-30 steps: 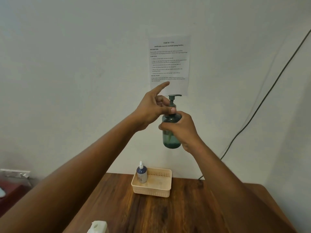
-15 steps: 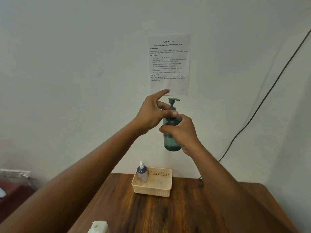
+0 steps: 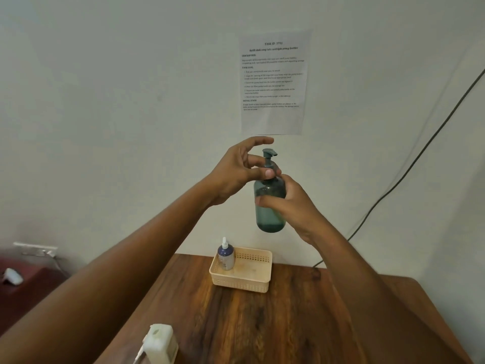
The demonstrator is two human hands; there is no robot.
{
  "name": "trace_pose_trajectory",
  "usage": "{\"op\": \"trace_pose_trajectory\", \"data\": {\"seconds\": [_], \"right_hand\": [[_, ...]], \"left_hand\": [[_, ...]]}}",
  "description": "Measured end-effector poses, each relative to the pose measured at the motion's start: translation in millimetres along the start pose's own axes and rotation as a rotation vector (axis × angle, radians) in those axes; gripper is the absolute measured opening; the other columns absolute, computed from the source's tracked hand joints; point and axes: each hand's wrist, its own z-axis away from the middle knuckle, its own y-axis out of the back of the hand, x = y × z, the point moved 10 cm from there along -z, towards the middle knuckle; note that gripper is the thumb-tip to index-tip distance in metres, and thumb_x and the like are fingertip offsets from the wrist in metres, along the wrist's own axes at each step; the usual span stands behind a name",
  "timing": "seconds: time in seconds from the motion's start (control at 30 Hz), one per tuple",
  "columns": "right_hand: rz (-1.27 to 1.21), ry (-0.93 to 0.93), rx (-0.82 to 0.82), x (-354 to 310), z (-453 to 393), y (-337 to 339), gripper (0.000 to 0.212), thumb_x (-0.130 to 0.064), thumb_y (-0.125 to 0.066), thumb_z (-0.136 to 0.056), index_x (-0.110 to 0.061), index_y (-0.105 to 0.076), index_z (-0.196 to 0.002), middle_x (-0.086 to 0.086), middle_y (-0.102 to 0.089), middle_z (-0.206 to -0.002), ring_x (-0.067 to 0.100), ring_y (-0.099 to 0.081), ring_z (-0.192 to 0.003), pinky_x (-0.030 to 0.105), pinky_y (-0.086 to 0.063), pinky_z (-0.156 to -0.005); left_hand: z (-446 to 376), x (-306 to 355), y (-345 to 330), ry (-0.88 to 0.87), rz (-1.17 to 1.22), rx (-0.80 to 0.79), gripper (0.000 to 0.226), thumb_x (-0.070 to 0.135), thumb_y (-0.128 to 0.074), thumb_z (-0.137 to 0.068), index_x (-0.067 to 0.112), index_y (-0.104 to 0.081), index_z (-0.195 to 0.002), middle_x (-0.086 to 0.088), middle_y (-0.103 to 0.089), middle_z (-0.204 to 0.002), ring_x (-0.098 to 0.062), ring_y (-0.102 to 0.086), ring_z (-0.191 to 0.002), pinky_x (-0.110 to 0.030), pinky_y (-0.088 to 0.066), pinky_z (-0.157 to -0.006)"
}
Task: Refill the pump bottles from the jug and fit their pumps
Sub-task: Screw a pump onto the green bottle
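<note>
I hold a dark green pump bottle (image 3: 270,216) upright in the air above the wooden table (image 3: 262,324). My right hand (image 3: 286,203) wraps its upper body from the right. My left hand (image 3: 241,172) pinches the collar of the green pump (image 3: 269,155) with thumb and fingers, the index finger stretched out above. A small blue bottle with a white pump (image 3: 225,254) stands in the left corner of a cream basket (image 3: 246,283). The top of a white jug (image 3: 158,342) shows at the bottom edge.
A printed task sheet (image 3: 273,82) is taped to the wall behind the bottle. A black cable (image 3: 409,169) runs down the wall to the table's back right. Left of the table, a dark red surface (image 3: 34,282) carries a small white object.
Both hands and the green bottle have sunk a little. The pump head has turned, its spout now pointing right, and my left fingers have shifted around the collar.
</note>
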Motion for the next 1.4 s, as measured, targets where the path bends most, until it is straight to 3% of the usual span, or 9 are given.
{"op": "trace_pose_trajectory", "data": {"seconds": [0.3, 0.57, 0.77, 1.0, 1.07, 1.13, 1.2, 1.3, 1.4], "right_hand": [[0.079, -0.037, 0.124, 45.4, -15.1, -6.9, 0.065, -0.042, -0.088, -0.073, -0.031, -0.056, -0.128, -0.010, -0.061, -0.123, 0.014, -0.058, -0.109, 0.026, -0.051, -0.077], [0.112, -0.087, 0.233, 105.6, -43.6, -24.3, 0.070, -0.047, -0.093, -0.063, -0.036, -0.055, -0.121, -0.018, -0.061, -0.115, 0.010, -0.059, -0.103, 0.019, -0.046, -0.078], [0.179, -0.147, 0.251, 165.6, -68.9, -47.9, 0.070, -0.043, -0.093, -0.066, -0.032, -0.053, -0.122, -0.013, -0.060, -0.118, 0.010, -0.058, -0.105, 0.013, -0.041, -0.075], [0.255, -0.227, 0.241, 241.2, -95.3, -68.5, 0.070, -0.040, -0.094, -0.065, -0.031, -0.050, -0.119, -0.014, -0.056, -0.115, 0.008, -0.053, -0.104, 0.011, -0.037, -0.076], [0.272, -0.250, 0.241, 267.7, -104.9, -75.3, 0.069, -0.038, -0.095, -0.065, -0.033, -0.048, -0.116, -0.014, -0.056, -0.114, 0.007, -0.053, -0.102, 0.008, -0.035, -0.074], [0.282, -0.278, 0.240, 300.4, -114.3, -84.1, 0.069, -0.036, -0.095, -0.065, -0.033, -0.048, -0.115, -0.015, -0.056, -0.113, 0.007, -0.053, -0.101, 0.012, -0.038, -0.078], [0.306, -0.293, 0.246, 326.5, -119.2, -91.3, 0.069, -0.034, -0.096, -0.065, -0.033, -0.048, -0.114, -0.015, -0.055, -0.111, 0.007, -0.053, -0.101, 0.017, -0.040, -0.083], [0.339, -0.307, 0.237, 363.5, -129.1, -104.0, 0.068, -0.029, -0.096, -0.065, -0.028, -0.053, -0.118, -0.012, -0.059, -0.113, 0.008, -0.054, -0.103, 0.021, -0.042, -0.087], [0.401, -0.308, 0.233, 393.6, -137.4, -113.6, 0.067, -0.024, -0.096, -0.065, -0.019, -0.060, -0.121, -0.004, -0.064, -0.119, 0.009, -0.054, -0.101, 0.021, -0.042, -0.089]], "left_hand": [[20.6, -57.2, 31.8, 0.066, -0.296, 0.179, 0.057, 0.038, -0.072, -0.097, 0.026, -0.051, -0.149, 0.009, -0.060, -0.145, -0.009, -0.059, -0.130, -0.050, -0.045, -0.116], [55.4, -158.4, 66.1, 0.236, -0.429, 0.326, 0.078, 0.068, -0.056, -0.089, 0.037, -0.035, -0.157, 0.005, -0.038, -0.165, -0.019, -0.041, -0.148, -0.045, -0.037, -0.118], [77.3, -244.9, 68.0, 0.350, -0.476, 0.298, 0.080, 0.074, -0.045, -0.090, 0.042, -0.023, -0.160, 0.009, -0.023, -0.172, -0.021, -0.029, -0.155, -0.055, -0.029, -0.124], [82.7, -325.1, 68.1, 0.402, -0.506, 0.219, 0.072, 0.068, -0.047, -0.097, 0.039, -0.027, -0.160, 0.009, -0.021, -0.172, -0.018, -0.024, -0.157, -0.050, -0.025, -0.125], [82.1, -346.1, 66.7, 0.387, -0.505, 0.215, 0.070, 0.068, -0.049, -0.096, 0.041, -0.029, -0.157, 0.013, -0.027, -0.169, -0.003, -0.026, -0.153, -0.035, -0.026, -0.122], [83.4, -366.7, 64.8, 0.344, -0.512, 0.209, 0.058, 0.071, -0.049, -0.096, 0.052, -0.031, -0.148, 0.023, -0.038, -0.153, 0.029, -0.026, -0.134, -0.013, -0.026, -0.107], [87.3, -386.9, 64.6, 0.356, -0.520, 0.209, 0.048, 0.067, -0.052, -0.097, 0.059, -0.028, -0.138, 0.026, -0.036, -0.143, 0.041, -0.024, -0.119, -0.009, -0.024, -0.092], [91.6, -416.6, 64.7, 0.389, -0.521, 0.194, 0.057, 0.069, -0.052, -0.096, 0.055, -0.026, -0.145, 0.034, -0.038, -0.140, 0.031, -0.030, -0.127, -0.013, -0.032, -0.097], [93.0, -446.3, 61.8, 0.412, -0.495, 0.145, 0.067, 0.062, -0.057, -0.097, 0.034, -0.038, -0.154, 0.013, -0.049, -0.147, -0.006, -0.047, -0.137, -0.043, -0.046, -0.108]]}}
